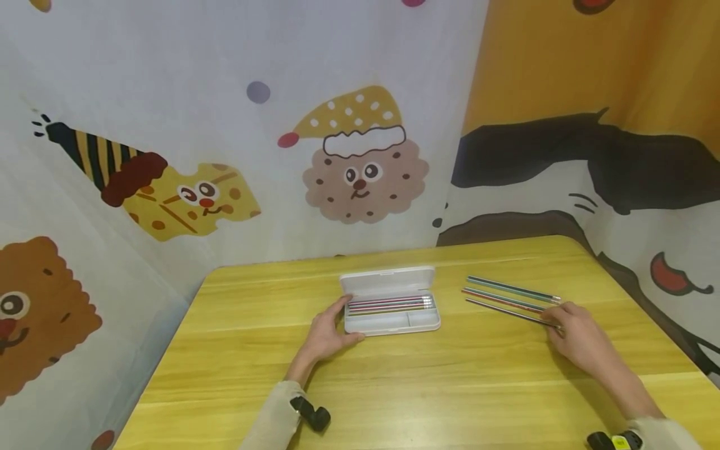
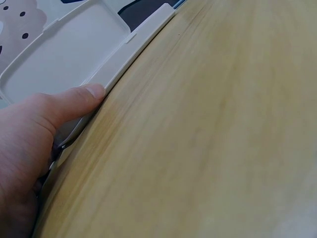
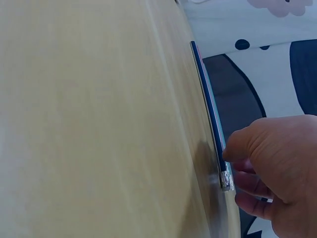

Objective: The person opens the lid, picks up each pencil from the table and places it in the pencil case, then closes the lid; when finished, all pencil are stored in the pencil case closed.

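A white pencil case (image 1: 375,325) lies with its lid (image 1: 388,282) raised. Several striped pencils (image 1: 388,307) fill its rear compartment, eraser ends to the right. My left hand (image 1: 325,335) grips the case's left end, and in the left wrist view the thumb (image 2: 81,101) presses on its front edge. Over on the right, my right hand (image 1: 582,337) pinches a dark pencil (image 1: 500,309) close to its eraser end. The right wrist view shows that dark blue pencil (image 3: 210,106) against the thumb; the other fingers are partly hidden behind it.
Beyond the held pencil, green pencils (image 1: 509,287) and a red-and-green striped pencil (image 1: 497,298) lie on the wooden table (image 1: 427,394). A curtain (image 1: 225,75) printed with cartoon food hangs behind the table's far edge.
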### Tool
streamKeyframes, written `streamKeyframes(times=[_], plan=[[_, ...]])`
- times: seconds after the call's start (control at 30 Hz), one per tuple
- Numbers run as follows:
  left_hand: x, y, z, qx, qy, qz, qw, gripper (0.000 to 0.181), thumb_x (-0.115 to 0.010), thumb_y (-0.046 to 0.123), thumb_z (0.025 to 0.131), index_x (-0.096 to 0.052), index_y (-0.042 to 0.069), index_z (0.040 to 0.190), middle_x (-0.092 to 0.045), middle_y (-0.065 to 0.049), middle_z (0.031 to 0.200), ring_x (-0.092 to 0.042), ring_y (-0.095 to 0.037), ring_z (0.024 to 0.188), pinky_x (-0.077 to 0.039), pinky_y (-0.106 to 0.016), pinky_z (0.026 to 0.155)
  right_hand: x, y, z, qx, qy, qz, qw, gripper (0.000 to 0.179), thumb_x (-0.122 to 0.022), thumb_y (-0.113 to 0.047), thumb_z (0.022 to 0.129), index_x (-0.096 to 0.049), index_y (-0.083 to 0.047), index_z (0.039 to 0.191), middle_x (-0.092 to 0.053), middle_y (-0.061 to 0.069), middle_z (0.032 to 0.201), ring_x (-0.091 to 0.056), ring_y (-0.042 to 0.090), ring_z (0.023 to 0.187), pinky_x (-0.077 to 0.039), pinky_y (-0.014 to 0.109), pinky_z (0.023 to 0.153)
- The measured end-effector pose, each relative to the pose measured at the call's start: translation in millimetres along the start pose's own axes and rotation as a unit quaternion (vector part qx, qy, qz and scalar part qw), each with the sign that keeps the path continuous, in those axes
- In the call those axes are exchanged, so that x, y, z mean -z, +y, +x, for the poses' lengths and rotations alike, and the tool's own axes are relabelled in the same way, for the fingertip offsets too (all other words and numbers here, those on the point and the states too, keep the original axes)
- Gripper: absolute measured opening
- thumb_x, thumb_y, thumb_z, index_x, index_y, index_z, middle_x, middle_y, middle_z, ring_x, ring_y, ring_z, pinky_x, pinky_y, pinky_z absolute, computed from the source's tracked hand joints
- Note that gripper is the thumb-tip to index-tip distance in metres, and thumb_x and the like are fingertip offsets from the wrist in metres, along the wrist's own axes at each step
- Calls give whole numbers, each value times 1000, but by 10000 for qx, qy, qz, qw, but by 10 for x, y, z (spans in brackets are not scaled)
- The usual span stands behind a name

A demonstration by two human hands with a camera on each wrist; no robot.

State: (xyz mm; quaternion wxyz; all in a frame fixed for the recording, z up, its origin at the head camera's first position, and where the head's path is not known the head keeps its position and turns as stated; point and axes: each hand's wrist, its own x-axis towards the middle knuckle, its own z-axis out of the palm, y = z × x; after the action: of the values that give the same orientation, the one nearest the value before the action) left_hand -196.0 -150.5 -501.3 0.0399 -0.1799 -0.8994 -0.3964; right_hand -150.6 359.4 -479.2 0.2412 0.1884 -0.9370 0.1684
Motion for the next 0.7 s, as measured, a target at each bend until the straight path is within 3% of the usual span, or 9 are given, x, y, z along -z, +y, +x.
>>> streamKeyframes(times=[0.7], plan=[[1,-3,4,-45,21,35,10000,90,-90,33,74,-45,13,150,-46,-16,150,-43,-33,136,-39,-47,109,-24,62,-39,-264,-396,-75,9988,25,-74,12,69,-69,4,92,-59,18,86,-60,40,77,-51,56,64]])
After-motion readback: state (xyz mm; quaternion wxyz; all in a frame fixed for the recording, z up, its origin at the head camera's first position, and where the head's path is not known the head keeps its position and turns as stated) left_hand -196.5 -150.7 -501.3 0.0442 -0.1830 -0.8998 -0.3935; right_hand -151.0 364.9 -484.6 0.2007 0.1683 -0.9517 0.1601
